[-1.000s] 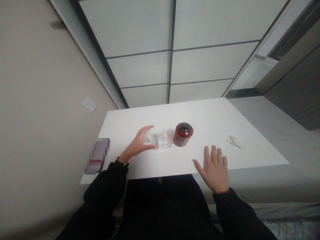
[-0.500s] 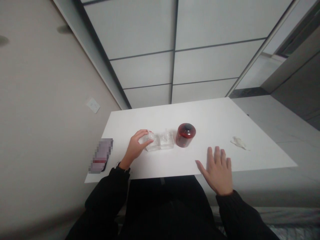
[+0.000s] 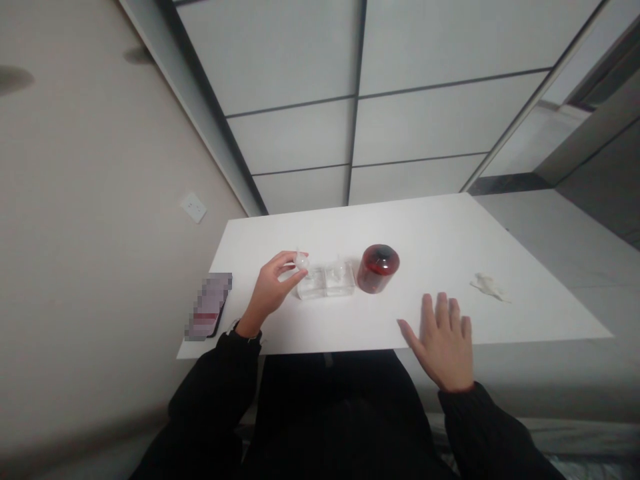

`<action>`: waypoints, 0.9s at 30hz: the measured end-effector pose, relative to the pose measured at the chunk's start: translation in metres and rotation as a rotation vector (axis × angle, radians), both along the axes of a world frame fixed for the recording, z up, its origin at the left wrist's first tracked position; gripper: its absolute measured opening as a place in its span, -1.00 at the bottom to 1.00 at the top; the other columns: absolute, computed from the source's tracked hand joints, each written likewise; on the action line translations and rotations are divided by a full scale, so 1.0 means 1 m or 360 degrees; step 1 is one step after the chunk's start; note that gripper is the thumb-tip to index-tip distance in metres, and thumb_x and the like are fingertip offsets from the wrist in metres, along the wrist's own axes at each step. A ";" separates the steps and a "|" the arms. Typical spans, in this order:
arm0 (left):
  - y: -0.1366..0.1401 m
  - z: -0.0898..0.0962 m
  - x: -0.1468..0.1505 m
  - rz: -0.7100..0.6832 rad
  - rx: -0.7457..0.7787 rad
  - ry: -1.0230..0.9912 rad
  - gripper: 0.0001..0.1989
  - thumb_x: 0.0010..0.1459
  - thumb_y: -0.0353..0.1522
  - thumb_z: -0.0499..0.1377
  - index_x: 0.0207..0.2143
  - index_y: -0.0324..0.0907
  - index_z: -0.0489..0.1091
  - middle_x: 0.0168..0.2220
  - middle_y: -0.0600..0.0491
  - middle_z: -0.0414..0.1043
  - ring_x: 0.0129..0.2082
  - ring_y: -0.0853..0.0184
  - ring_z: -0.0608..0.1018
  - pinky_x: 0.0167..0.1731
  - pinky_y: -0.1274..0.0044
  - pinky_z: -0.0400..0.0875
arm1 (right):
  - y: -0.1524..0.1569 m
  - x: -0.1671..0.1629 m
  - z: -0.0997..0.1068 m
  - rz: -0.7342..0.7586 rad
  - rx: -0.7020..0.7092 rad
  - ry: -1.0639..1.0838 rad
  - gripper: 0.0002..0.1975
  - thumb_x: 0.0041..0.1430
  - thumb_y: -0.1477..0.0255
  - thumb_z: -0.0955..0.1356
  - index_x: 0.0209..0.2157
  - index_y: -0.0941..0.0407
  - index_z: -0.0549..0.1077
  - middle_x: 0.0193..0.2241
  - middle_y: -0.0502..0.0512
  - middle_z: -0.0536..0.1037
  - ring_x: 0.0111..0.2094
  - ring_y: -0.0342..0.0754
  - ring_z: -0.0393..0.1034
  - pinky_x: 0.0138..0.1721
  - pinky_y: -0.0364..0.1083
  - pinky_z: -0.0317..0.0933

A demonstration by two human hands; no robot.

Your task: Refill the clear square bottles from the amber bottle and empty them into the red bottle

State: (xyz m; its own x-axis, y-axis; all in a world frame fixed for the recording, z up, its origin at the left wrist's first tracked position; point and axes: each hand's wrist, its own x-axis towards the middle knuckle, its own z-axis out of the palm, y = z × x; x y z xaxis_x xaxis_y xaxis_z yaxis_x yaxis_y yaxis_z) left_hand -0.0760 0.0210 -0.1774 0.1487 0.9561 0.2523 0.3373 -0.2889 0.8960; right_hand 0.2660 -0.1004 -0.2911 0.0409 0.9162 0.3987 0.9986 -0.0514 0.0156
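Fingertips of my left hand (image 3: 270, 288) pinch a small clear stopper (image 3: 301, 263), held just above and to the left of the two clear glass bottles (image 3: 326, 283) standing side by side at centre frame. I read the stopper as lifted clear of the left bottle, though the glass is so transparent that I cannot tell whether it touches the rim. The relation that matters: the stopper sits at the upper right of my grip, thumb below and forefinger curled over it, and the open left bottle lies straight beneath and slightly right of it. The pair of bottles runs left to right across the frame, ending just beside the dark red jar (image 3: 379, 268), which stands upright to their right.

My right hand (image 3: 443, 341) lies flat and empty, fingers spread, on the near edge of the white table (image 3: 430, 233) at lower right of centre, well apart from the bottles; the left is clearly the nearer hand. A crumpled scrap of paper (image 3: 489, 285) lies far right, and a blurred flat object (image 3: 209, 315) rests at the table's left edge.
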 end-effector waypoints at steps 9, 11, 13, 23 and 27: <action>-0.002 0.006 0.001 0.0005 -0.0050 0.0018 -0.69 0.17 -0.21 0.37 -0.07 -0.14 0.61 0.04 -0.10 0.66 0.13 0.08 0.62 0.25 0.16 0.47 | 0.000 0.000 0.000 -0.0002 -0.0007 0.0009 -0.19 0.49 0.06 0.19 0.49 0.36 0.06 0.38 0.73 0.26 0.43 0.57 0.14 0.25 0.45 0.21; -0.002 0.007 0.001 -0.0007 -0.0051 0.0019 -0.71 0.16 -0.21 0.38 -0.09 -0.13 0.62 0.04 -0.09 0.65 0.13 0.09 0.62 0.24 0.18 0.48 | 0.000 0.000 -0.001 -0.0007 -0.0005 0.0015 -0.19 0.48 0.06 0.20 0.49 0.36 0.07 0.39 0.72 0.26 0.43 0.56 0.15 0.25 0.45 0.21; -0.001 0.005 0.001 0.0004 -0.0058 0.0001 -0.70 0.16 -0.21 0.37 -0.09 -0.13 0.61 0.07 -0.10 0.63 0.13 0.09 0.61 0.22 0.18 0.49 | 0.000 0.000 -0.001 -0.0012 -0.0007 0.0020 -0.20 0.48 0.07 0.22 0.47 0.36 0.11 0.39 0.70 0.26 0.43 0.56 0.14 0.25 0.44 0.21; -0.002 -0.005 0.006 0.0111 0.0000 -0.0132 -0.41 0.16 -0.27 0.38 0.19 -0.08 0.27 -0.09 0.02 0.59 0.01 0.23 0.62 0.24 0.19 0.45 | -0.001 -0.002 0.004 -0.0019 -0.0022 -0.0008 -0.25 0.50 0.09 0.22 0.39 0.43 0.25 0.38 0.73 0.27 0.41 0.57 0.18 0.26 0.45 0.22; -0.005 -0.001 0.006 0.0081 0.0094 -0.0037 -0.41 0.24 -0.28 0.33 0.28 -0.07 0.29 -0.05 0.00 0.58 0.02 0.24 0.62 0.26 0.22 0.44 | -0.001 -0.002 0.003 -0.0012 -0.0019 0.0013 -0.25 0.49 0.09 0.24 0.39 0.43 0.25 0.38 0.74 0.26 0.43 0.57 0.15 0.26 0.46 0.22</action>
State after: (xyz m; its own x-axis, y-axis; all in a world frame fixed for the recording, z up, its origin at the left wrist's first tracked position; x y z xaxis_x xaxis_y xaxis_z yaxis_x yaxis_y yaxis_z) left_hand -0.0700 0.0155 -0.1780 0.0936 0.9457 0.3112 0.3322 -0.3243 0.8857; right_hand 0.2645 -0.1012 -0.2882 0.0511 0.9205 0.3873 0.9982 -0.0588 0.0081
